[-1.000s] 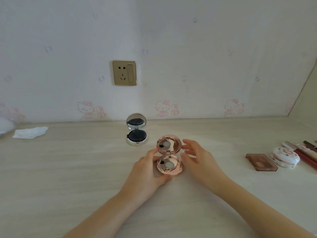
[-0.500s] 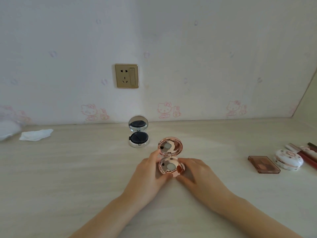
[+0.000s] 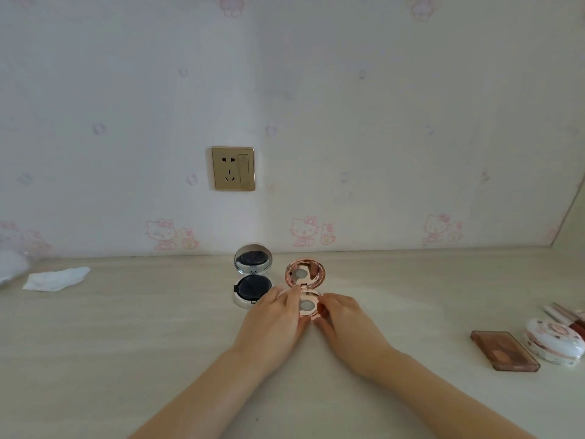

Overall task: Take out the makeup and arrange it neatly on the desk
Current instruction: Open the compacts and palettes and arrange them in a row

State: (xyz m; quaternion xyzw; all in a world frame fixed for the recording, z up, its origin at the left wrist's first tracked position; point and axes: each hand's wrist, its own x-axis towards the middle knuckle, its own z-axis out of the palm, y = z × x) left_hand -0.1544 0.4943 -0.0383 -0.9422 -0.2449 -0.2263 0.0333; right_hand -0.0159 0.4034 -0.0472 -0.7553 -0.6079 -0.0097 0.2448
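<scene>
Both hands, left hand (image 3: 274, 318) and right hand (image 3: 343, 324), pinch the base of the open rose-gold compact (image 3: 306, 291) from either side, just right of the silver compact (image 3: 252, 280) on the worktop (image 3: 126, 343).

A rose-gold compact (image 3: 305, 289) stands open on the desk (image 3: 126, 343), lid upright (its mirror facing the camera), just right of an open silver compact (image 3: 252, 277) with a dark cushion; a brown palette (image 3: 503, 354), white round case (image 3: 555, 345) and lip tubes (image 3: 566, 315) lie far right
</scene>
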